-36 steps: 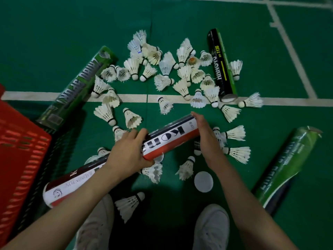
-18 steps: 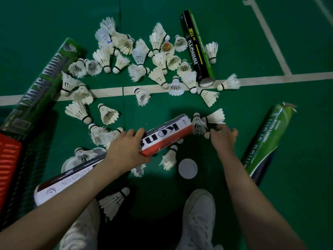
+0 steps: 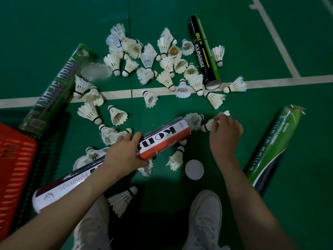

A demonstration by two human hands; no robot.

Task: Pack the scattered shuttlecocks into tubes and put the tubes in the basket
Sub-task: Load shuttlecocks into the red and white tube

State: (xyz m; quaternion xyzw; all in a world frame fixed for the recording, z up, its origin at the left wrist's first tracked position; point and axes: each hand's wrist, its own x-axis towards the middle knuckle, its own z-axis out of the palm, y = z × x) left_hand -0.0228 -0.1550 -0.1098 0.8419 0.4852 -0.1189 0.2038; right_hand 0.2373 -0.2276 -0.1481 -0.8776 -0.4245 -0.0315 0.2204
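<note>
Insertion step in packing, seen from the head camera. We mark the left hand (image 3: 124,156), fingers curled round the body of the red-and-white tube (image 3: 162,139) and holding it low over the green floor (image 3: 54,24). The tube's long axis runs from lower left, near the red basket (image 3: 16,159), up to the right, so its open mouth faces the right hand (image 3: 225,134). That hand, back uppermost with the forearm entering from lower right, pinches 1 shuttlecock (image 3: 209,124) by its feathers. The cork points left toward the mouth, close to it but not inside. A second shuttlecock (image 3: 193,120) lies right at the mouth, between it and the pinched one; we cannot tell whether it touches the rim. We judge that the coming move turns on alignment: the cork sits just right of the opening and roughly on the tube's axis, so the right hand, the nearer of the 2, needs only a short slide along that line. The second shuttlecock may block the way. The loose shuttlecocks (image 3: 165,69) lie scattered beyond, and the white cap (image 3: 194,169) rests on the floor below the right hand.
</note>
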